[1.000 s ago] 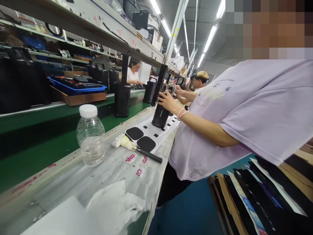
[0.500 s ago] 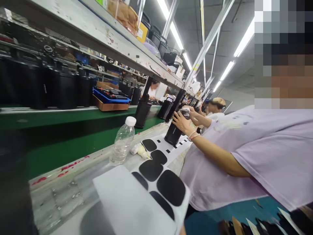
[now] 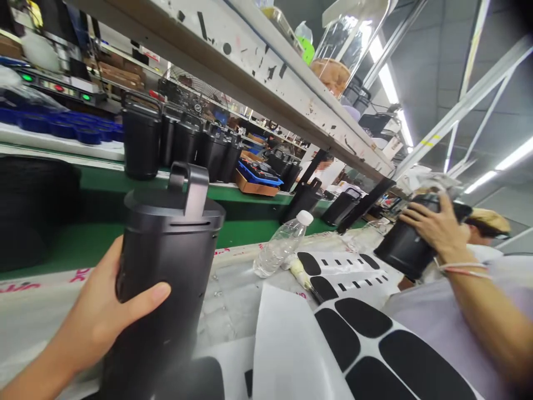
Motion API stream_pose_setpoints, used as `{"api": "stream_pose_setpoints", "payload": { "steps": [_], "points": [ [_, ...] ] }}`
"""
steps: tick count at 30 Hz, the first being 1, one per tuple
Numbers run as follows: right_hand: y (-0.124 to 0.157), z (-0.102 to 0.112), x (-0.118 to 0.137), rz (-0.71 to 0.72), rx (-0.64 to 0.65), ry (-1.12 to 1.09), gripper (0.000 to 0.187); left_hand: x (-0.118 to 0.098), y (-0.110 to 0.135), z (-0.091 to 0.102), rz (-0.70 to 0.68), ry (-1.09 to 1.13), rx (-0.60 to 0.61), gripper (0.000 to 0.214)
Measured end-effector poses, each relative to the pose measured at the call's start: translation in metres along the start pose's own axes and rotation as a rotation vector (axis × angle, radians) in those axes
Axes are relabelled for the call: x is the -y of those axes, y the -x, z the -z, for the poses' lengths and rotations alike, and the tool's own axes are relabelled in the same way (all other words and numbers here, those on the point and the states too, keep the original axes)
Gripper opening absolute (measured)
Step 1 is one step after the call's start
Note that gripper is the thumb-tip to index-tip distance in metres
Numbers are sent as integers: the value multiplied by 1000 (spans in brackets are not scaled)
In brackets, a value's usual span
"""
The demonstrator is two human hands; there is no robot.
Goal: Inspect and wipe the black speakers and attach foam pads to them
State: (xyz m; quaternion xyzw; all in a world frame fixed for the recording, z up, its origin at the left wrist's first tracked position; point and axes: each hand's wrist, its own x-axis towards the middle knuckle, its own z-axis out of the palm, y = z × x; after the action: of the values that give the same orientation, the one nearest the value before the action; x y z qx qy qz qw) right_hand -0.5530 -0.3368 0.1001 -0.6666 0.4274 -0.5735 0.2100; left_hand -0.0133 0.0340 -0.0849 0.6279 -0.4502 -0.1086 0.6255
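My left hand [image 3: 97, 311] grips the side of a tall black casing [image 3: 166, 261] with rounded sides and a looped carrying handle on top. The thumb lies across its front and the other fingers go behind it. This casing stands nearly upright at the front of the bench, and its base is hidden. To its right lies a white sheet with large rounded black pads [image 3: 362, 316], partly covered by a curled pale sheet [image 3: 287, 339]. My right hand is out of view.
A clear plastic bottle [image 3: 283, 244] with a white cap stands behind the sheets. Similar black casings [image 3: 141, 139] line the green conveyor [image 3: 237, 219]. At the right, a co-worker's hand [image 3: 437, 222] holds another black casing [image 3: 403, 247]. A white shelf beam [image 3: 291, 89] hangs overhead.
My view has swung left. My left hand and the black casing it grips have come into sight. The co-worker's casing now appears farther right, raised and more tilted.
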Motion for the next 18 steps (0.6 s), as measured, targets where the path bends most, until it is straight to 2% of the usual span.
{"api": "stream_pose_setpoints", "payload": {
  "steps": [2,5,8,10,13,16,18],
  "points": [
    [-13,13,24,-87,-35,-72,68,-4,0,-1,-11,20,17,60],
    [-17,23,48,-194,-32,-139,73,-11,-1,-1,53,28,8,65],
    [-10,21,62,-244,-27,-131,88,-19,-1,-2,147,35,-6,79],
    [-3,17,69,-250,-10,-107,87,-23,-1,-4,169,66,10,83],
    [5,10,78,-198,36,-36,79,-25,0,-6,190,77,44,86],
    [9,8,81,-77,64,147,78,-26,2,-7,181,36,55,89],
    [7,8,80,58,-37,388,86,-27,3,-6,174,17,51,88]
  ]
}}
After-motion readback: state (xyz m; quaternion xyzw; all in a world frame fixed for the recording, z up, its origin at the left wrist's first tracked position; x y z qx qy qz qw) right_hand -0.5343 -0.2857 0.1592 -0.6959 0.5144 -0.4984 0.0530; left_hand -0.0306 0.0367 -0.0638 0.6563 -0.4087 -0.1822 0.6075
